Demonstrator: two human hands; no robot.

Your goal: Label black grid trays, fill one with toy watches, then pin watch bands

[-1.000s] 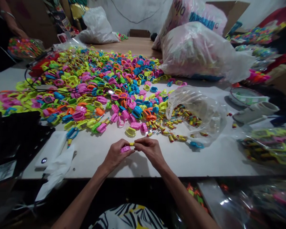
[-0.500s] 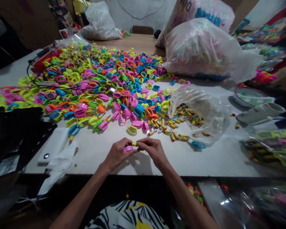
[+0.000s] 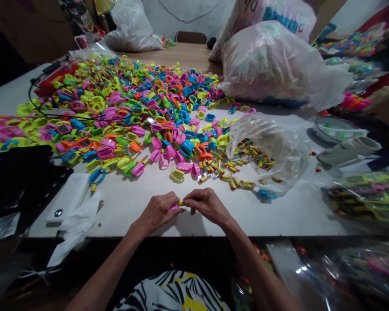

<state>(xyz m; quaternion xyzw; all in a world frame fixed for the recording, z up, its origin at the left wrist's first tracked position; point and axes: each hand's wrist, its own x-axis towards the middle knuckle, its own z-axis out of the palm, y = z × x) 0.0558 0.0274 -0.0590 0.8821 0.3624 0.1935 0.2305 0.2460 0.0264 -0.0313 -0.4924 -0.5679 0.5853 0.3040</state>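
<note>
Head view: our left grip (image 3: 159, 210) pinches a pink piece (image 3: 174, 207), our right grip (image 3: 208, 206) a yellow piece (image 3: 180, 202); beyond both, a colourful heap (image 3: 134, 103) spreads.

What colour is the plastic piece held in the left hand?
The plastic piece is pink, showing best in the head view.

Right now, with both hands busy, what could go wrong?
The small yellow piece could slip: the right hand has just a fingertip grip on it. More yellow pieces might scatter if the clear bag is bumped; they lie loose at its open mouth. The white sheet, hanging over the table edge, might slide off.
</note>
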